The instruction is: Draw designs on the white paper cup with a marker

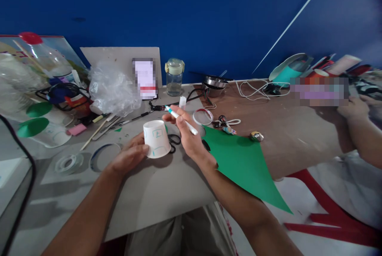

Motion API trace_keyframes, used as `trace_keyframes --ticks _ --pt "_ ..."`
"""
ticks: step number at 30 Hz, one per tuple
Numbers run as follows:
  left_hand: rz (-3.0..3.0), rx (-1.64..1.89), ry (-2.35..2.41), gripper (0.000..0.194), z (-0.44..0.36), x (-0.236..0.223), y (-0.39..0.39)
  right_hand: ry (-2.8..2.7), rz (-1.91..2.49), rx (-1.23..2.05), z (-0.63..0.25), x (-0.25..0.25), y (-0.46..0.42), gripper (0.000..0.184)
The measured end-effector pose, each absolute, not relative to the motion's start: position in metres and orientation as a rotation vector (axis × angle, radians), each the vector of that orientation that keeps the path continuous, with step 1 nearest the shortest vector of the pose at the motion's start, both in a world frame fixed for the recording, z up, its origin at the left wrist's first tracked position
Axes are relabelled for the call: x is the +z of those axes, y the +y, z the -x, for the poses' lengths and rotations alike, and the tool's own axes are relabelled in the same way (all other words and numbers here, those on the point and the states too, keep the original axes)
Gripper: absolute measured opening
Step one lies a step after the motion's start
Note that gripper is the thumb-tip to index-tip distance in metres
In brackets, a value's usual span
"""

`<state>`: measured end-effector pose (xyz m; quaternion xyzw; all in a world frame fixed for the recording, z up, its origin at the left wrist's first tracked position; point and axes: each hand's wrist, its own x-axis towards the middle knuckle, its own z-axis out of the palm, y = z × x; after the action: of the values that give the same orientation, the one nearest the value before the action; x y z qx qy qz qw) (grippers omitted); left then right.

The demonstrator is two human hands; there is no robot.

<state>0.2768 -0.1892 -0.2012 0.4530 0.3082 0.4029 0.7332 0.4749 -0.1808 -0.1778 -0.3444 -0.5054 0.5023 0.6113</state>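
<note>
My left hand (128, 154) grips a white paper cup (156, 138) with small blue marker drawings on its side, its wide end pointing towards my right. My right hand (186, 132) holds a white marker pen (182, 120) with a blue-green tip, close to the cup but not touching it. Black-handled scissors (173, 143) lie on the grey board (167, 192) under my hands, partly hidden by the cup and my right hand. A green card sheet (243, 164) lies beneath my right forearm.
A clear tape roll (68, 163), crumpled plastic (113, 89), a glass jar (174, 77), green paper circles (32, 127), a metal bowl (214, 87) and white cables (253, 89) surround the work area. Another person's hand (352, 109) rests at the right.
</note>
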Motion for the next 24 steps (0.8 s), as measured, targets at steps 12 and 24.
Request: trace_keyframes --ticks 12,24 --pt "-1.083 0.807 0.609 0.051 -0.277 -0.206 -0.19 -1.169 0.935 1.41 -0.475 -0.176 -0.185 0.049" --pt "-1.172 1.051 0.941 0.059 -0.286 -0.211 -0.184 -1.217 0.992 0.99 -0.471 -0.176 -0.191 0.046"
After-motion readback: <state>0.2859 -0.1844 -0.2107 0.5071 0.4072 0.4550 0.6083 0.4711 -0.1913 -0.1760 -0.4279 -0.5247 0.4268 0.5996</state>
